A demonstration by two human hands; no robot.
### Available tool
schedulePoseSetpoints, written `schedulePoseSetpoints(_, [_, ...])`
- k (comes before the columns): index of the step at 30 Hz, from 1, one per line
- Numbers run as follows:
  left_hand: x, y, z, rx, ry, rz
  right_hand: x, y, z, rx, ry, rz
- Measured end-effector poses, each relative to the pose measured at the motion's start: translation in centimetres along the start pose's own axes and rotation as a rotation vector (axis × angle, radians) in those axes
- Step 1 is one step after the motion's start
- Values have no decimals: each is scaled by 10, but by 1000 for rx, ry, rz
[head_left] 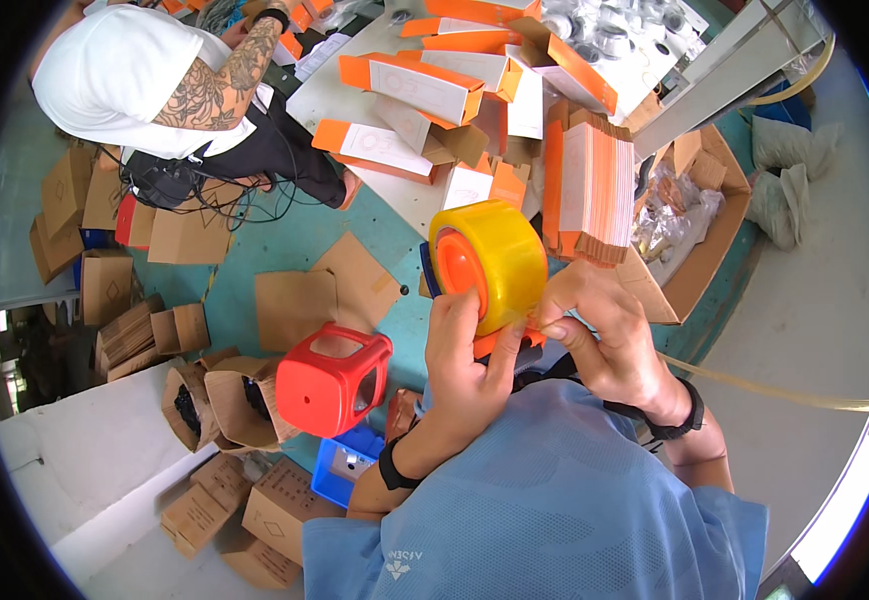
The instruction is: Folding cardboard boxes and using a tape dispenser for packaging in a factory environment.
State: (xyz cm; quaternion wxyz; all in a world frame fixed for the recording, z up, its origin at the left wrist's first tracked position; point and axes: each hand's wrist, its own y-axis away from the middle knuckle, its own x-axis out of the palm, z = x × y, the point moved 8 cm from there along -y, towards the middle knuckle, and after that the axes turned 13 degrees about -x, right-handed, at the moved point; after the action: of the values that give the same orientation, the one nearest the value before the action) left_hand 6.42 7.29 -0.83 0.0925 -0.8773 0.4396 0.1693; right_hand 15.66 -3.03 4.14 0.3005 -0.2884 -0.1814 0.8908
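A large roll of yellow packing tape (515, 262) on an orange core sits in a tape dispenser (427, 270), whose blue edge shows at the roll's left. My left hand (463, 350) grips the dispenser from below, thumb and fingers up against the roll. At the roll's lower right, my right hand (610, 335) is closed in a pinch, thumb against forefinger, at what looks like the tape's loose end. The clear strip itself is hard to make out there. Orange parts of the dispenser show between my hands.
Orange-and-white boxes (415, 90) and a stack of flattened ones (595, 185) cover the table ahead. An open carton (725, 190) with plastic bags stands right. A red stool (320, 385), blue bin (340, 470) and brown cartons are left. A co-worker (135, 80) bends at far left.
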Motion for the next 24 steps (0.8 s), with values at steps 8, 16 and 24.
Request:
schedulePoseSetpoints(8, [5, -4, 12, -128, 153, 102, -4, 8, 13, -165, 53, -71])
schedulePoseSetpoints(16, [18, -4, 19, -168, 305, 327, -3, 26, -27, 242, -404, -375])
schedulePoseSetpoints(24, [27, -8, 26, -102, 211, 425, -5, -1, -20, 132, -59, -59])
